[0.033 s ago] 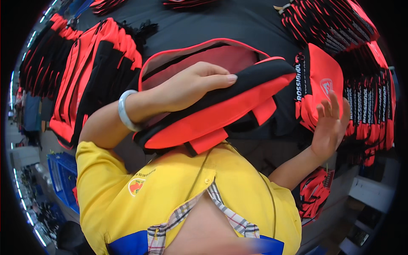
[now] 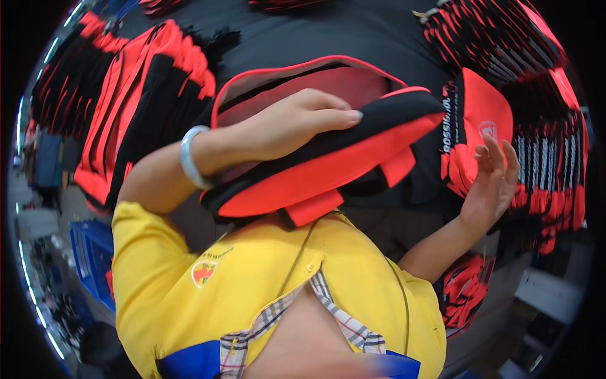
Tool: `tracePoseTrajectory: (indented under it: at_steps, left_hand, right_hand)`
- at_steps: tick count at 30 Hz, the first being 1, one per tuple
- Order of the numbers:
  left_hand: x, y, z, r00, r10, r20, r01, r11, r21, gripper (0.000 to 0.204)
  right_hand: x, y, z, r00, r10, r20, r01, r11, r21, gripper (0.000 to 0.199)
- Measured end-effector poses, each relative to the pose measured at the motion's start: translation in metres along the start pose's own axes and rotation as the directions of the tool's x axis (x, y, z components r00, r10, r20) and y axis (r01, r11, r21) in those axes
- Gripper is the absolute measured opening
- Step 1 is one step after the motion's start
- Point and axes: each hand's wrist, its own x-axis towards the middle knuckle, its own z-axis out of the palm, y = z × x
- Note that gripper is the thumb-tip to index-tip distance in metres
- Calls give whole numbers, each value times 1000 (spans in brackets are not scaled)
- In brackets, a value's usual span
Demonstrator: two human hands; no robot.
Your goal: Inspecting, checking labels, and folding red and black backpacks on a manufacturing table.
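Observation:
In front of my chest is a red and black fabric bag (image 2: pixel 315 180), its mouth open and the pale red lining (image 2: pixel 303 90) showing. My left hand (image 2: pixel 306 120) lies over the black edge of the bag, thumb along the fabric and fingers bent down inside the opening; it grips the bag there. The fingertips are hidden. A pale bangle (image 2: pixel 189 156) circles my left wrist. Off to the right, my right hand (image 2: pixel 489 186) is raised with fingers apart, holding nothing. Just beyond it sits a red bag piece (image 2: pixel 485 107) with a black lettered side.
Stacks of red and black bag pieces stand at the left (image 2: pixel 148 95), the far right (image 2: pixel 495 38) and the right (image 2: pixel 549 164). A dark cloth table (image 2: pixel 379 31) lies beneath. At lower left is a blue crate (image 2: pixel 91 259); red pieces (image 2: pixel 466 287) hang low at right.
The bag and my left hand sit slightly farther right in the picture. My right hand's fingers have shifted a little and remain apart.

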Motion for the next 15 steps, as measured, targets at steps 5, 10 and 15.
tracePoseTrajectory:
  at_steps: [5, 10, 15]
  left_hand:
    - [2, 8, 2, 999, -40, 18, 38, 993, 115, 40]
    - [-9, 42, -42, 979, 47, 197, -133, 884, 447, 29]
    - [-59, 86, -121, 998, -10, 67, -25, 866, 500, 17]
  right_hand:
    - [9, 5, 80, 846, -135, 517, 433, 739, -516, 36]
    - [48, 12, 41, 734, 352, 581, 30, 838, -546, 36]
    - [51, 52, 27, 532, 254, 808, -547, 831, 99, 43]
